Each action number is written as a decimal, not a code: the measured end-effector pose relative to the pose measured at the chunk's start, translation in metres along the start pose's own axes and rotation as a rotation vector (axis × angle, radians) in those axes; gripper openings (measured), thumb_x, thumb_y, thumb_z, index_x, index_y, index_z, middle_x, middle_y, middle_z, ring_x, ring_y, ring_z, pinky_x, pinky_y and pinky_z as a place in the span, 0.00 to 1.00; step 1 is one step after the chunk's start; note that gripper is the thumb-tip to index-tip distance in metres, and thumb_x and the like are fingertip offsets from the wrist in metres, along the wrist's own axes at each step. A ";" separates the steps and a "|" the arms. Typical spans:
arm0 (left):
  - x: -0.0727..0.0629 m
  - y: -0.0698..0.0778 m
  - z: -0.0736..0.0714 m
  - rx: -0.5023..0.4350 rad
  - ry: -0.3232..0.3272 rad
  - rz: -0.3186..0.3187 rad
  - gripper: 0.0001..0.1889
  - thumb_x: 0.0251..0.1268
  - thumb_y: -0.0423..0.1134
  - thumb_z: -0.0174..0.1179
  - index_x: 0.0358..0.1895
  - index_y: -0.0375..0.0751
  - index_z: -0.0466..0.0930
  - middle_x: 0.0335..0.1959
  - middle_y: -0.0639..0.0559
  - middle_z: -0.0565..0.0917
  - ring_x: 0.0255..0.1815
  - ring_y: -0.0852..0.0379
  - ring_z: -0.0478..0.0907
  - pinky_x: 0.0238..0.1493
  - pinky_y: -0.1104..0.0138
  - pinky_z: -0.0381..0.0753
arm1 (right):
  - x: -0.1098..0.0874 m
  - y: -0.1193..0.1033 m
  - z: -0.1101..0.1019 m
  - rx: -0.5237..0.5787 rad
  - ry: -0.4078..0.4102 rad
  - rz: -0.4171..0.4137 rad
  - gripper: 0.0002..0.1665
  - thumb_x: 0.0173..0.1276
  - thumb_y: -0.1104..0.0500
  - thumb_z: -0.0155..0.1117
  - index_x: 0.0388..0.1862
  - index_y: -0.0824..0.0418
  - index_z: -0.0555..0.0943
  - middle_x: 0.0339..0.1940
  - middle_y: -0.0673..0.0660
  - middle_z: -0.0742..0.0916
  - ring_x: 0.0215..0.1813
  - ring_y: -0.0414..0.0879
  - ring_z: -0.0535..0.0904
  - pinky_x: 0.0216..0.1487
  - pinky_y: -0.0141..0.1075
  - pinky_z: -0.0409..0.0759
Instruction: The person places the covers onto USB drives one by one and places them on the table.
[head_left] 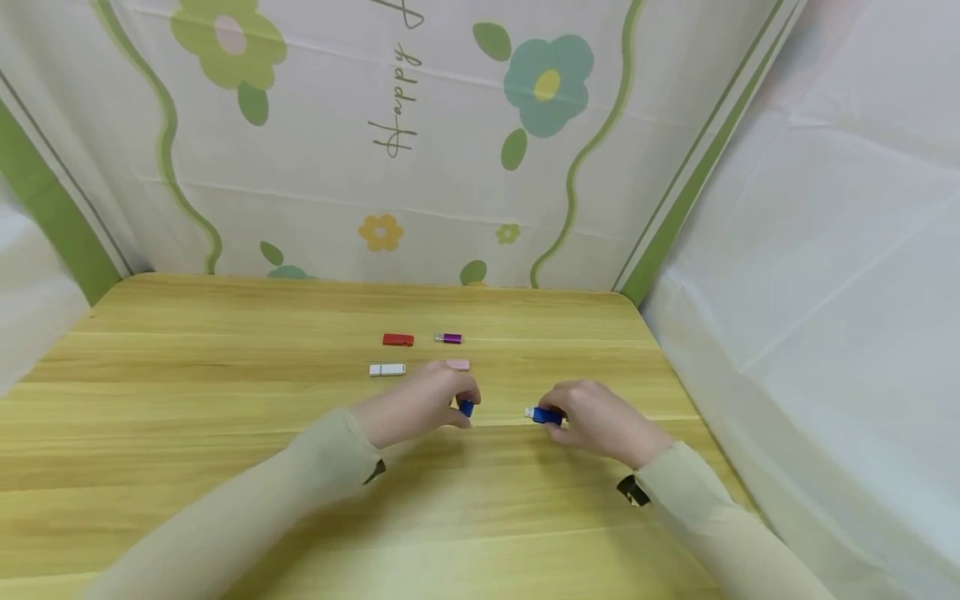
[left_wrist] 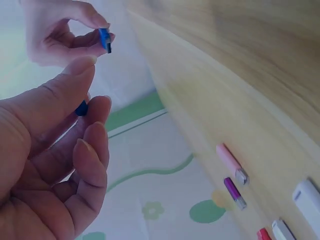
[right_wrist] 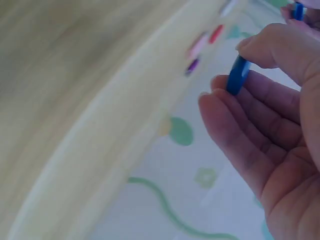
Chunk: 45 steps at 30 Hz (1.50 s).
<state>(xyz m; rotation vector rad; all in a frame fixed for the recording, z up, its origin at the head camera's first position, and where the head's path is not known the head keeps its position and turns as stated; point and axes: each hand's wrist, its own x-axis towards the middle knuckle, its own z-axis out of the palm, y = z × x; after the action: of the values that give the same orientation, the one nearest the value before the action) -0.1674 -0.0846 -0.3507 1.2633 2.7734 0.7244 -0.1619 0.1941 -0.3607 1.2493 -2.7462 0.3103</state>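
Observation:
My left hand [head_left: 420, 403] pinches a small blue cap [head_left: 467, 408] between thumb and fingers; in the left wrist view most of the cap [left_wrist: 81, 108] is hidden behind the fingertips. Across from it, my right hand [head_left: 602, 422] holds a blue USB flash drive [head_left: 548, 416] by its body, the bare metal plug pointing left toward the cap. A gap separates the two pieces. The right wrist view shows the drive's blue body [right_wrist: 238, 75] between thumb and fingertips.
Beyond my hands, a red USB stick [head_left: 398, 340], a purple one with a silver end [head_left: 449, 338], a white one [head_left: 387, 369] and a partly covered pink one [head_left: 458, 365] lie on the wooden table [head_left: 225, 350]. A flowered curtain [head_left: 315, 167] hangs behind the table.

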 end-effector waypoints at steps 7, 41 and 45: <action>-0.034 0.005 -0.010 0.009 0.087 -0.006 0.12 0.51 0.40 0.76 0.39 0.41 0.87 0.31 0.60 0.84 0.32 0.65 0.78 0.39 0.69 0.80 | 0.008 -0.030 -0.007 0.001 0.166 -0.205 0.10 0.54 0.65 0.77 0.35 0.64 0.85 0.29 0.49 0.84 0.28 0.36 0.77 0.31 0.23 0.77; -0.102 0.021 -0.010 0.154 0.394 0.128 0.14 0.46 0.41 0.78 0.37 0.43 0.87 0.29 0.62 0.83 0.30 0.63 0.76 0.35 0.69 0.80 | 0.044 -0.113 0.001 0.011 0.262 -0.373 0.10 0.59 0.63 0.75 0.39 0.61 0.84 0.34 0.49 0.84 0.34 0.37 0.78 0.39 0.20 0.76; -0.105 0.023 -0.009 0.166 0.412 0.132 0.15 0.47 0.42 0.78 0.38 0.44 0.86 0.27 0.64 0.82 0.29 0.64 0.76 0.33 0.70 0.78 | 0.045 -0.115 0.003 0.021 0.253 -0.379 0.10 0.60 0.63 0.74 0.40 0.61 0.84 0.34 0.49 0.84 0.34 0.36 0.78 0.39 0.20 0.76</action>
<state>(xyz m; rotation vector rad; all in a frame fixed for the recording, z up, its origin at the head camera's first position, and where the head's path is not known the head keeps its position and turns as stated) -0.0823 -0.1502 -0.3522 1.4889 3.1550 0.8662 -0.1051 0.0869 -0.3393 1.5767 -2.2468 0.4243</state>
